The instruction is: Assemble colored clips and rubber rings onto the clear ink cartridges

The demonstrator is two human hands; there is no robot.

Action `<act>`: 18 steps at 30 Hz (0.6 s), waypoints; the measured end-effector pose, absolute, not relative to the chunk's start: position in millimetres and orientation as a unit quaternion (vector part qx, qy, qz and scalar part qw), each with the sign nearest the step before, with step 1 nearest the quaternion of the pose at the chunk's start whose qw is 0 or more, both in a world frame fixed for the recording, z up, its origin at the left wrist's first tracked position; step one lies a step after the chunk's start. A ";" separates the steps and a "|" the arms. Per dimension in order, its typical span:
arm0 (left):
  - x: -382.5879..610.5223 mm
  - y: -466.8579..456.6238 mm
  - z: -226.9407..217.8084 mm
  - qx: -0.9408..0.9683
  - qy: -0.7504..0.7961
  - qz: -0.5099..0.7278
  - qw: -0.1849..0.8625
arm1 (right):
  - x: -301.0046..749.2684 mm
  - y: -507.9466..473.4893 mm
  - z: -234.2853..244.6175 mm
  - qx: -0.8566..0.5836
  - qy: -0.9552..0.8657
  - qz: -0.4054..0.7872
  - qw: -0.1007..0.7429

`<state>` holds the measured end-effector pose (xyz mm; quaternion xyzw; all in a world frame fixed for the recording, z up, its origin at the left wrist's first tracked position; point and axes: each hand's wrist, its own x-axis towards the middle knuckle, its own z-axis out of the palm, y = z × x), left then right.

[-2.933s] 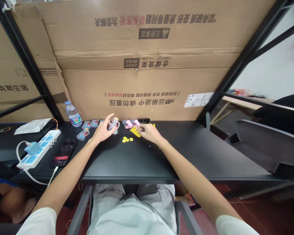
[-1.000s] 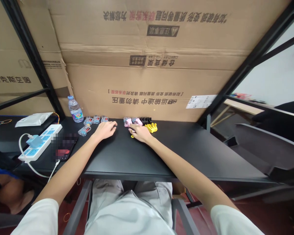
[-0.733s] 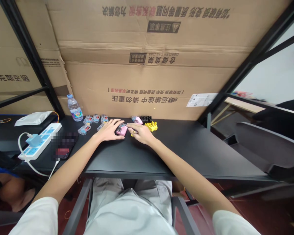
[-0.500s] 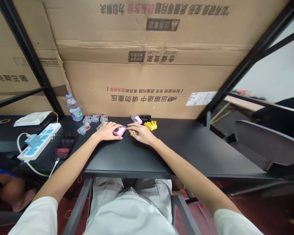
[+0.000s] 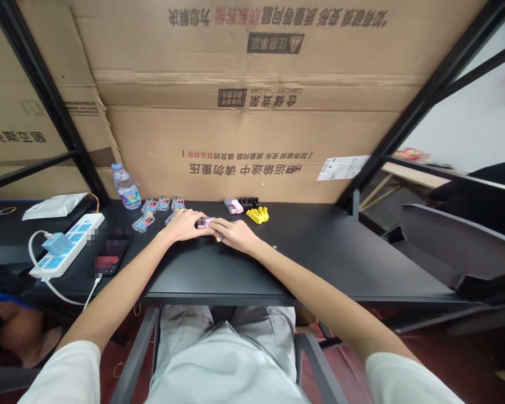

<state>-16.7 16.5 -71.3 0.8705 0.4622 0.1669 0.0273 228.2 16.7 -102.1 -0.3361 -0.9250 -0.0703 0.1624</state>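
Both hands meet over a small pink plastic piece with a dark, clear part (image 5: 204, 223), just above or on the black desk. My left hand (image 5: 186, 225) grips its left side, thumb in front and fingers behind. My right hand (image 5: 235, 234) is closed on its right end, its fingers covering that part. Behind my right hand lies a similar pink-and-clear piece (image 5: 234, 206). Beside it are a black pronged part (image 5: 249, 202) and a yellow pronged part (image 5: 258, 215). Several clear casings with blue and red inside (image 5: 143, 222) lie left of my left hand.
A water bottle (image 5: 127, 187) stands at the back left. Nearer are a white power strip (image 5: 73, 247) with a plugged-in charger and a phone (image 5: 109, 255) on a cable. A small white bit (image 5: 275, 247) lies by my right forearm. Cardboard (image 5: 252, 134) walls the back.
My right hand has moved slightly left and closed over the pink piece's right end, hiding more of it. My left hand stays around its left side.
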 end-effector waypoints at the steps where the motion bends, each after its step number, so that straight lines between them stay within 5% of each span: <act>1: -17.9 16.6 -70.9 0.870 0.461 0.172 0.026 | 229.9 18.0 -101.1 -0.344 -0.920 -0.064 0.179; 10: -13.2 12.6 -71.8 0.870 0.371 0.321 0.045 | 243.4 16.8 -89.8 -0.342 -0.887 0.031 0.308; 18: -13.0 28.1 -74.0 0.775 0.322 0.494 0.225 | 255.6 29.7 -83.8 -0.314 -0.852 0.103 0.407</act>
